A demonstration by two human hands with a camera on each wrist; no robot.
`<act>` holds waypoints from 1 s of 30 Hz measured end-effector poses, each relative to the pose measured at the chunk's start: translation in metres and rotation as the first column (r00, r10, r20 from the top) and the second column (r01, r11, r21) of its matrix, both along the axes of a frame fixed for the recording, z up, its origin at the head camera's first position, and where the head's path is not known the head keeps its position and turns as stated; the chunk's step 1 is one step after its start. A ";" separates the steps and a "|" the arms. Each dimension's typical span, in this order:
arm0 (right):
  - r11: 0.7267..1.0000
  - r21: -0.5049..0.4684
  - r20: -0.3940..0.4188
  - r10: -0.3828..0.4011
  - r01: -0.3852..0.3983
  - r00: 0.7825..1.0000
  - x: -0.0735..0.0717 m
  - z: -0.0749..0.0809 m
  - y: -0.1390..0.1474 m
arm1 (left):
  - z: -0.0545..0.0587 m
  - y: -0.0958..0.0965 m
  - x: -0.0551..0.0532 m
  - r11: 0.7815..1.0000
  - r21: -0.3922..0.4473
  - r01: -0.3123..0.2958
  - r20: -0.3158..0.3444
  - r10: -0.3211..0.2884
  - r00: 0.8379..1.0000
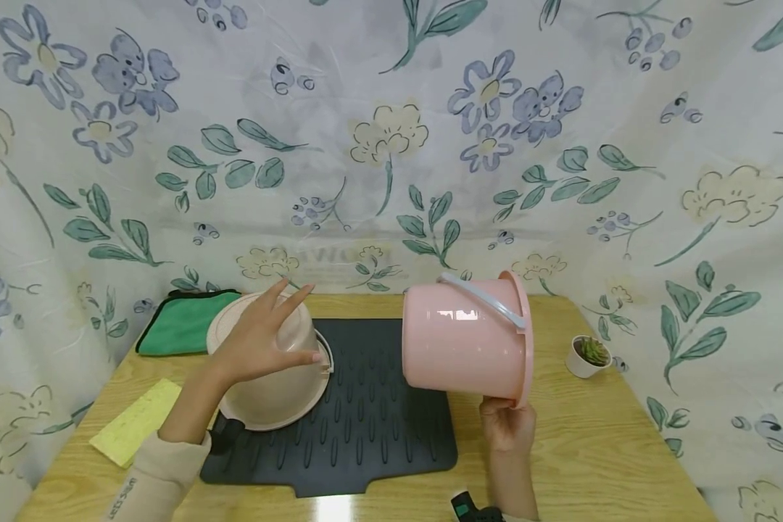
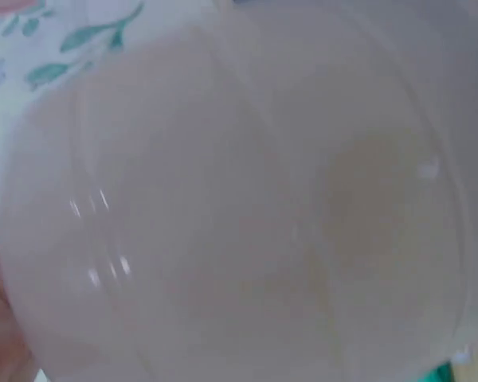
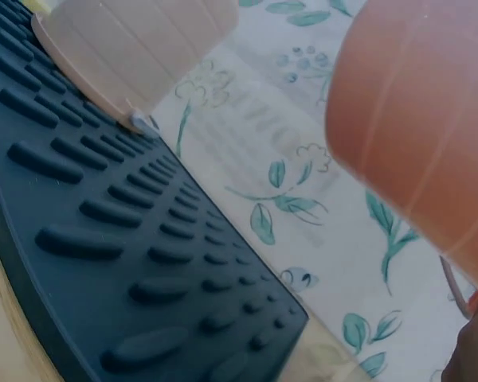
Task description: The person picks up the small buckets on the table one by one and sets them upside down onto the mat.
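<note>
A beige bucket (image 1: 261, 399) stands upside down on the left part of a dark ridged mat (image 1: 365, 435), its handle lying near the rim. My left hand (image 1: 264, 337) is at its upper side with fingers and thumb spread; whether they touch it, I cannot tell. That bucket (image 2: 223, 199) fills most of the left wrist view. With my right hand (image 1: 509, 428) I grip the rim of a pink bucket (image 1: 463, 341), raised on its side above the mat's right part, mouth to the right. Its pale blue handle (image 1: 486, 301) lies across the upper side.
A yellow cloth or sponge (image 1: 137, 420) lies at the left on the wooden table (image 1: 600, 449). Behind the beige bucket is a green cloth with black edging (image 1: 179, 322). A small potted plant (image 1: 587, 355) stands at the right, and a floral curtain (image 1: 339, 145) hangs behind.
</note>
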State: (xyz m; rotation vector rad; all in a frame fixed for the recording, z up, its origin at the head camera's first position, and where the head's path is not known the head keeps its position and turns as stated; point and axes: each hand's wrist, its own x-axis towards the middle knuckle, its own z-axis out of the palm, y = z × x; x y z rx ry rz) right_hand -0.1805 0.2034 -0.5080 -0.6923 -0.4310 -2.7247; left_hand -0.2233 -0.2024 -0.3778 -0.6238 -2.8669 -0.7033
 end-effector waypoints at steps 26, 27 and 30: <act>0.998 -0.035 0.014 0.046 -0.046 0.999 0.013 -0.011 -0.029 | -0.016 0.060 0.037 0.935 0.283 0.214 -0.074 -0.201 0.977; 0.997 -0.043 0.027 0.058 -0.057 0.998 0.014 -0.012 -0.030 | -0.017 0.063 0.037 0.930 0.291 0.225 -0.080 -0.211 0.974; 0.993 -0.064 0.050 0.105 -0.102 0.993 0.016 -0.011 -0.032 | -0.019 0.070 0.036 0.909 0.324 0.262 -0.123 -0.234 0.964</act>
